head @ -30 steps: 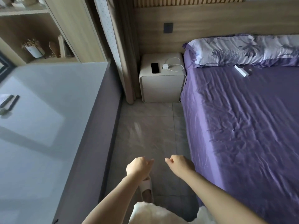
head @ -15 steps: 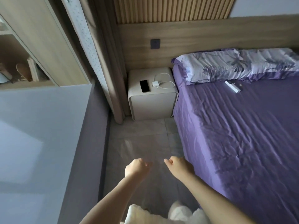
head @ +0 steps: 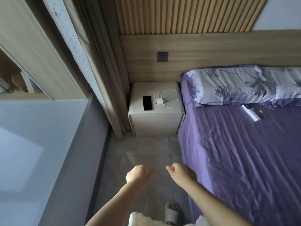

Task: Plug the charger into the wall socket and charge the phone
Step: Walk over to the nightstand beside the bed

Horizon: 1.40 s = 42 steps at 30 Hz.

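A black phone (head: pixel 147 103) lies face up on the beige nightstand (head: pixel 155 123). Just right of it rests a white charger (head: pixel 159 101) with its white cable (head: pixel 169 98) looped beside it. A dark wall socket (head: pixel 162 56) is set in the wooden panel above the nightstand. My left hand (head: pixel 138 174) and my right hand (head: pixel 181 174) hover over the floor well short of the nightstand, both loosely curled and holding nothing.
A bed with a purple sheet (head: pixel 244 160) fills the right side, with a floral pillow (head: pixel 244 85) and a white remote (head: pixel 250 112) on it. A curtain (head: pixel 104 79) hangs left of the nightstand. A grey ledge (head: pixel 32 152) runs along the left. A slippered foot (head: pixel 171 212) stands on the tiled floor.
The view has come closer to the nightstand and tilted up, so the socket and slatted wall show more. Both hands stay curled in front, with nothing taken hold of.
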Tool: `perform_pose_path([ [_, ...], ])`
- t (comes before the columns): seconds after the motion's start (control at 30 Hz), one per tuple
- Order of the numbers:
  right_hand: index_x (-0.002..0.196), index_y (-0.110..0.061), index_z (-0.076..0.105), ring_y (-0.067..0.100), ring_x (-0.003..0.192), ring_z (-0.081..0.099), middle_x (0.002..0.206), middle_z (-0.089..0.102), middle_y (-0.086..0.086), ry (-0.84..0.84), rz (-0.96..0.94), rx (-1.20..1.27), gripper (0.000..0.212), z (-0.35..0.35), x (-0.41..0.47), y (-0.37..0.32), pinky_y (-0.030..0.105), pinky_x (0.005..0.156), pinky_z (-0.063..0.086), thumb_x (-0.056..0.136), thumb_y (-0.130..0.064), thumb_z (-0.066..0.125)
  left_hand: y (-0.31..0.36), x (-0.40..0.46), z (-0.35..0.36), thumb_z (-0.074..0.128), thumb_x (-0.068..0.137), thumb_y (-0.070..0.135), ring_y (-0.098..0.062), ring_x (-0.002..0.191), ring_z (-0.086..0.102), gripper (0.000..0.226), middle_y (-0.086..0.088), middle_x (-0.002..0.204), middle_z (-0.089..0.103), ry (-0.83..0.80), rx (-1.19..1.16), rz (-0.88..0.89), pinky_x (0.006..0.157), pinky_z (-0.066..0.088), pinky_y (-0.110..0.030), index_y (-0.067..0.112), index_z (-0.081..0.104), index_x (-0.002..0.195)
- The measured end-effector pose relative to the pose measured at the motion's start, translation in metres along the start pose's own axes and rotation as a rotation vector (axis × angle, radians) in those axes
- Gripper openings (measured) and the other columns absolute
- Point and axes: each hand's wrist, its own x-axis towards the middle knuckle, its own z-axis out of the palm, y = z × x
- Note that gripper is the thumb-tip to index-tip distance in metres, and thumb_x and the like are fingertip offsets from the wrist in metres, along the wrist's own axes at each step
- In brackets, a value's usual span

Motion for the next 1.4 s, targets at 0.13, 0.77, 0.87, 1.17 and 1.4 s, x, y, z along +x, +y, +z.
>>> perform_pose_path([
  [0.13,0.067,-0.019,0.043,0.029,0.088,0.061,0.087,0.064,0.006,-0.027,-0.017,-0.029,0.042,-0.036,0.047,0.009,0.03,0.066,0.038,0.092,-0.051,0.034,0.042,0.034,-0.012,0.045,0.083,0.053,-0.023,0.095,0.067,0.043,0.001,0.102,0.072,0.022,-0.058,-0.016,0.076,0.049,-0.027,0.022,0.071,0.097],
  [0.77,0.057,-0.017,0.034,0.027,0.077,0.054,0.07,0.054,0.004,0.04,0.06,0.026,0.048,-0.132,0.247,-0.056,0.03,0.062,0.034,0.093,-0.048,0.036,0.112,0.248,-0.129,0.04,0.086,0.054,-0.027,0.102,0.064,0.044,-0.002,0.109,0.071,0.006,0.086,0.125,0.077,0.046,-0.029,0.026,0.068,0.106],
  [0.87,0.07,-0.012,0.049,0.03,0.087,0.06,0.089,0.066,0.01,0.087,0.082,0.048,0.045,-0.145,0.268,-0.064,0.03,0.064,0.035,0.093,-0.048,0.037,0.12,0.275,-0.144,0.041,0.086,0.055,-0.029,0.101,0.064,0.044,-0.003,0.109,0.07,0.009,0.105,0.171,0.072,0.044,-0.03,0.024,0.066,0.105],
  [1.17,0.072,-0.013,0.051,0.03,0.092,0.062,0.092,0.068,0.01,0.059,0.084,0.062,0.041,-0.173,0.331,-0.067,0.03,0.067,0.037,0.092,-0.046,0.038,0.157,0.333,-0.162,0.041,0.085,0.059,-0.025,0.097,0.066,0.045,0.0,0.103,0.072,-0.017,0.082,0.156,0.074,0.047,-0.028,0.024,0.068,0.093],
  [1.4,0.055,-0.017,0.032,0.03,0.091,0.062,0.092,0.068,0.01,0.018,0.017,-0.02,0.047,-0.202,0.399,-0.05,0.028,0.066,0.036,0.091,-0.046,0.039,0.192,0.379,-0.166,0.039,0.084,0.058,-0.024,0.097,0.066,0.048,0.0,0.104,0.072,-0.035,0.03,0.016,0.08,0.049,-0.03,0.022,0.068,0.096],
])
